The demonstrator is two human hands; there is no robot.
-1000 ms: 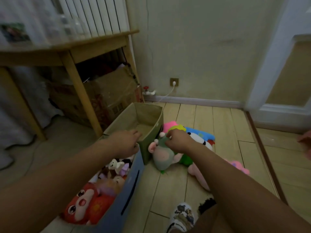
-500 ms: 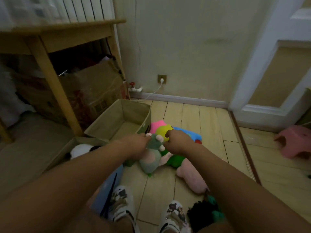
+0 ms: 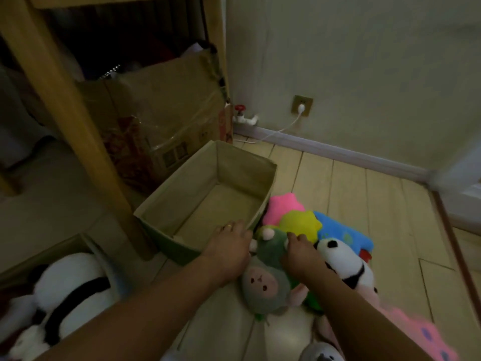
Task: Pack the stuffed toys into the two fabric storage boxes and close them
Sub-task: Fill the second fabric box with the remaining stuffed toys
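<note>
Two bare forearms reach forward from the lower edge of the view toward a pile of stuffed toys on the wooden floor (image 3: pixel 390 204). At the bottom left, a fabric box (image 3: pixel 86 246) shows only its far corner, and a large black-and-white plush (image 3: pixel 70 290) fills it. Near the bottom right lies a pink toy with blue spots (image 3: pixel 426 340), blurred.

The left hand (image 3: pixel 230 246) and the right hand (image 3: pixel 299 254) are on either side of a green stuffed toy (image 3: pixel 270 250), which has small white ears and a pink face on its lower, grey-green part. The right hand has its fingers bent down over the toy's right side and seems to grasp it. The left hand lies against the toy's left side with its fingers extended forward over the near right corner of the open box; a ring is on one finger. Whether its thumb closes on the toy I cannot tell.

Just to the right of the right hand is a panda plush (image 3: pixel 343 264). Behind the hands lie a yellow star plush (image 3: pixel 302 222), a pink star plush (image 3: pixel 283 205) and a blue plush (image 3: pixel 343 233), all touching each other.

The olive fabric storage box (image 3: pixel 244 175) stands open just beyond the left hand, with nothing visible on its bottom. Left of it rises a wooden table leg (image 3: pixel 78 131), and behind it a cardboard box (image 3: pixel 166 110) wrapped with clear tape. On the far wall there is a socket (image 3: pixel 302 105) with a white plug.
</note>
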